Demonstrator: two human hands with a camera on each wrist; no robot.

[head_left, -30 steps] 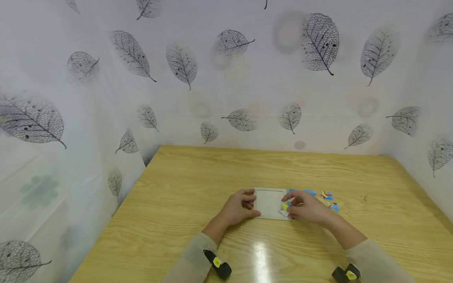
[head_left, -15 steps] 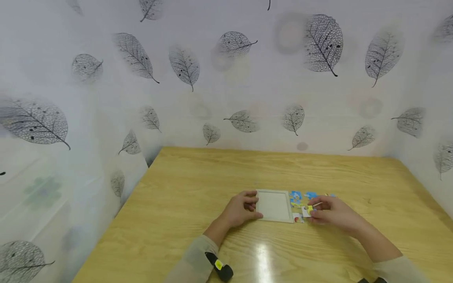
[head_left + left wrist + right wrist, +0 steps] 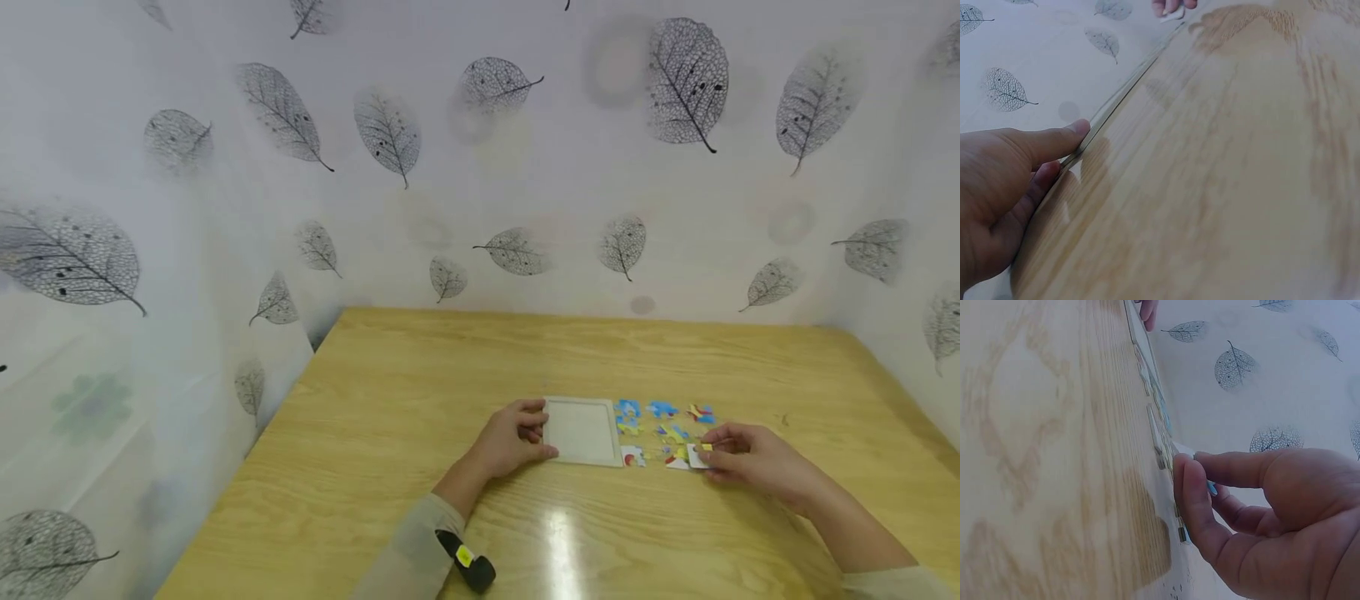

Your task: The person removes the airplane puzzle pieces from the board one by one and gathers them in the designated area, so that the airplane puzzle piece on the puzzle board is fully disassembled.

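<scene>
My left hand (image 3: 507, 435) holds the left edge of a shallow white puzzle tray (image 3: 615, 433), its thumb at the near corner and its fingers farther up the side. Bare white shows inside the tray's rim. Between thumb and fingertips, my right hand (image 3: 757, 458) pinches a white and yellow puzzle piece (image 3: 697, 455) low over the right end of the laid-out pieces. In the right wrist view, the right hand (image 3: 1272, 512) covers most of that piece. The left wrist view shows the left thumb (image 3: 1060, 140) against the tray edge.
Several colourful jigsaw pieces (image 3: 662, 409) lie in loose rows just right of the tray, on the wooden table (image 3: 450, 358). A hanging cloth with a leaf print (image 3: 517, 167) encloses the table's back and sides.
My right hand has moved to the right with the puzzle piece, from the tray's right edge to the far end of the rows, uncovering other pieces. The left hand stays on the tray.
</scene>
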